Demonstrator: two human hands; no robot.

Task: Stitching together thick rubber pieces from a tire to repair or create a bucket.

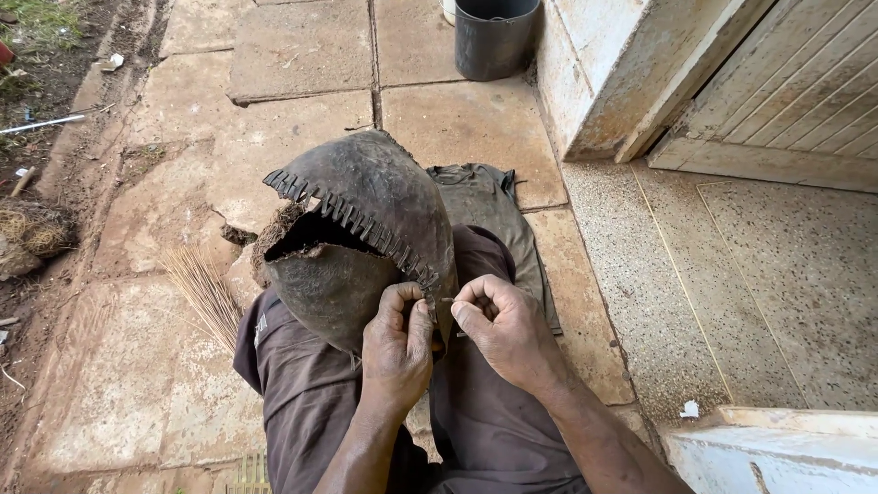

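Our left hand (396,343) pinches the stitched ball (361,240), right hand (498,327) pinches a needle (447,299); bucket (494,37) beyond, straw bundle (206,293) beside

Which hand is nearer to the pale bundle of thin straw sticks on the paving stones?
Left. The left hand pinches the stitched seam of the dark round gourd, closer to the straw bundle; the right hand lies beyond it.

— What's that big round shell (366,229) made of?
— Looks like a dried gourd: hard, matt, dark grey-brown, rough and scuffed, its crack laced with stiff dark stitches (352,220).
— And under it?
— Brown cloth trousers (302,384), soft and dull. At two o'clock, a grey cloth shirt (489,206), faded.
— The ground?
— Worn, dusty stone slabs (302,46); at twelve, a smooth dark plastic bucket (494,37).
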